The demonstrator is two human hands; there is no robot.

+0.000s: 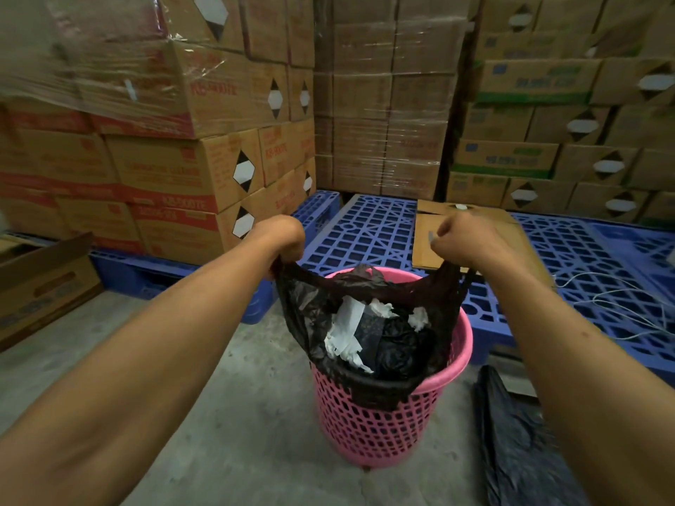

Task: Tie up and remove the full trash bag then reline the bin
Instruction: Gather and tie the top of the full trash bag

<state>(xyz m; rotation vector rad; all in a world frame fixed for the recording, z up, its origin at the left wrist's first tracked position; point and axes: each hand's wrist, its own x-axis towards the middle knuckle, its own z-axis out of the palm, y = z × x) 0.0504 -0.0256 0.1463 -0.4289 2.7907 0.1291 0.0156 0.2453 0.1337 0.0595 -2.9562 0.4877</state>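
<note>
A pink mesh bin [369, 429] stands on the concrete floor in front of me. A black trash bag [310, 315] sits in it, holding white paper scraps and dark crumpled plastic. My left hand [283, 237] grips the bag's left edge and my right hand [462, 239] grips its right edge. Both edges are pulled up and apart above the bin, so the bag's mouth gapes. The near part of the bag's rim still hangs folded over the bin's rim. A second black bag [518, 443] lies flat on the floor to the right of the bin.
Blue plastic pallets [591, 272] lie behind and right of the bin, with a flattened cardboard box [475, 235] and white cord [617, 304] on them. Stacked cardboard cartons [182, 151] wall the back and left. An open carton [40, 283] sits at left.
</note>
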